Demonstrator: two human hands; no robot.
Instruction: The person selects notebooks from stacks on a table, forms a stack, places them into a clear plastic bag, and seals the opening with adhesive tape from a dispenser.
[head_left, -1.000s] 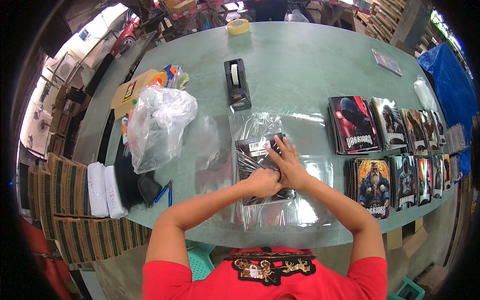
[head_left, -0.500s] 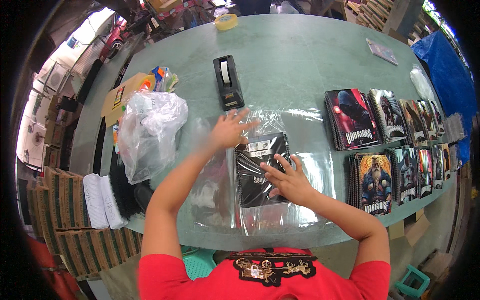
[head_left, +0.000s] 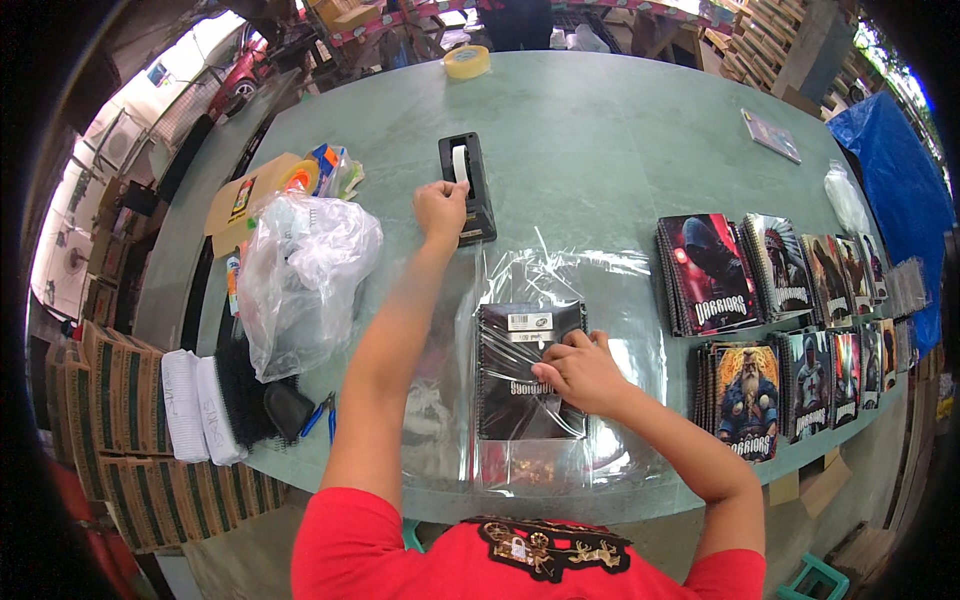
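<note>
Leftward and forward, the left hand (head_left: 441, 208) has reached the tape dispenser (head_left: 466, 187), pinching its tape; right hand (head_left: 577, 372) presses fingers flat on the wrapped spiral notebook (head_left: 527, 372). Keep pressure steady, pull tape straight.

On my desk (head_left: 620, 120) I see rows of spiral notebooks (head_left: 790, 320) at the right, a crumpled clear plastic bag (head_left: 300, 275) at the left, a yellow tape roll (head_left: 466, 62) far off, and a blue tarp (head_left: 895, 180) beyond.
</note>
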